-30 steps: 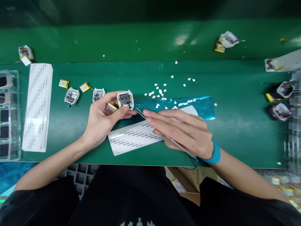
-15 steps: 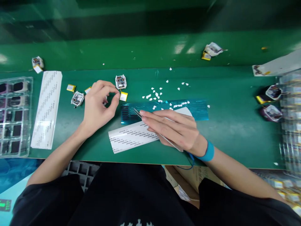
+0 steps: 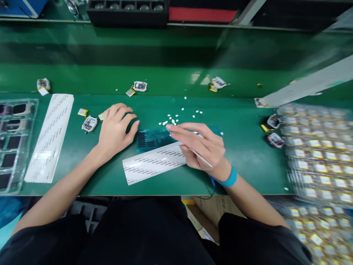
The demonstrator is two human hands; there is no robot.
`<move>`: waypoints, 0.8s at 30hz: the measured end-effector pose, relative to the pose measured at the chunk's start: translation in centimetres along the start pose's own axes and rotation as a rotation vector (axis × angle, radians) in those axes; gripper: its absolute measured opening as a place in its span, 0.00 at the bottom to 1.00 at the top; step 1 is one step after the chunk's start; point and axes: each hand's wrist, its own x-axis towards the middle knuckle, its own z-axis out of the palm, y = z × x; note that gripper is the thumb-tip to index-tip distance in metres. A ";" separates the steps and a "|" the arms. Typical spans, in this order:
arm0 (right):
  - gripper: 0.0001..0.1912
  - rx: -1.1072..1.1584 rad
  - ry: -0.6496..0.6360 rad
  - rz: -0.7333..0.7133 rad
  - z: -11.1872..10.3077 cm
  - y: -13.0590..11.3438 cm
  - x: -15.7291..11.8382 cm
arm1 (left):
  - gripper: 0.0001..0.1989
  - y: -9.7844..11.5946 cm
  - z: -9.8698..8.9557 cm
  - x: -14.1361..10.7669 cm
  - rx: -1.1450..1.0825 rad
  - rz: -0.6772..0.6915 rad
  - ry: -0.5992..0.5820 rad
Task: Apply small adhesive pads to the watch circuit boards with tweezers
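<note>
My left hand [image 3: 114, 129] lies palm down on the bench, fingers apart, with no object visible in it. A yellow-edged battery [image 3: 101, 116] is partly hidden by its fingers. Left of that sits a white watch case [image 3: 89, 124] with exposed electronics, below a loose battery [image 3: 83, 112]. My right hand [image 3: 205, 147] holds metal tweezers [image 3: 202, 159]; their tips are not clear. Beneath this hand are a blue film strip [image 3: 157, 138] and a white printed sheet [image 3: 154, 162]. Small white stickers [image 3: 173, 121] lie scattered just beyond its fingertips.
Farther back, another white watch case [image 3: 140, 86] has its battery [image 3: 130, 91] beside it. White printed sheets [image 3: 51, 140] and a clear tray [image 3: 16, 147] of watch parts occupy the left. Stacked battery trays [image 3: 320, 154] and dark watch cases [image 3: 275, 140] stand right.
My left hand has gone from a pinch to spread fingers. The watch case beyond it now sits farther back, its battery turned leftward. My right hand's tweezers have lifted from the film. The view has shifted.
</note>
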 end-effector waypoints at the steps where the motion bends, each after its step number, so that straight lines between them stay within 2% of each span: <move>1: 0.17 -0.012 0.016 0.033 -0.4 0.3 0.1 | 0.09 0.0 0.0 0.0 0.001 0.026 -0.010; 4: 0.16 -0.124 -0.047 0.147 -1.7 2.4 0.2 | 0.12 -0.3 0.4 -0.1 -0.028 0.072 -0.017; 6: 0.17 -0.261 -0.204 0.283 -2.7 5.0 0.3 | 0.13 -0.4 0.7 -0.2 -0.038 0.094 0.000; 9: 0.19 -0.461 -0.406 0.662 -3.6 10.2 0.6 | 0.12 -0.2 0.9 -0.4 -0.004 0.144 0.019; 12: 0.24 -0.530 -0.391 0.789 -3.3 15.2 0.8 | 0.11 0.2 0.8 -0.6 0.012 0.180 0.026; 15: 0.19 -0.548 -0.389 0.869 -2.2 18.0 0.9 | 0.11 0.6 0.7 -0.7 -0.005 0.192 0.049; 17: 0.17 -0.548 -0.383 0.895 -1.7 18.2 1.1 | 0.10 0.6 0.7 -0.8 -0.021 0.195 0.059; 19: 0.17 -0.542 -0.365 0.889 -1.4 17.1 1.5 | 0.09 0.7 0.6 -0.9 -0.033 0.196 0.071; 22: 0.16 -0.494 -0.342 0.812 -1.4 13.4 2.4 | 0.09 1.2 0.3 -1.1 -0.095 0.189 0.119; 23: 0.17 -0.454 -0.336 0.755 -1.3 11.7 2.8 | 0.11 1.5 0.1 -1.2 -0.139 0.176 0.134; 24: 0.18 -0.387 -0.300 0.624 -1.2 9.8 3.0 | 0.13 1.8 0.0 -1.3 -0.200 0.152 0.135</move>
